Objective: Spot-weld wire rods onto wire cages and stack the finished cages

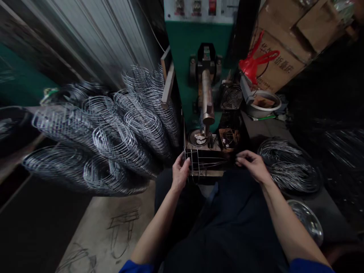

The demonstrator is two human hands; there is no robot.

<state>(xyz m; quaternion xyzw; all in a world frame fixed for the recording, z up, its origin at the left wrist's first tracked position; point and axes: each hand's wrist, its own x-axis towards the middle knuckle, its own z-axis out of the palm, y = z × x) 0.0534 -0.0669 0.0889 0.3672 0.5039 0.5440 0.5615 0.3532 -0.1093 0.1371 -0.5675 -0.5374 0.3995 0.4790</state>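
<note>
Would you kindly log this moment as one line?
left hand: holds wire frame | right hand: at frame's tip | machine behind

Left hand (179, 172) is covering one end of the wire frame (204, 163); right hand (252, 165) fingertips are hiding the other end. Wire stacks (108, 136) are blurring leftward; both arms are running off the bottom edge.

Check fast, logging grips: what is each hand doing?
Left hand: closed on the wire frame.
Right hand: at the frame's tip; grip cannot be told.
</note>
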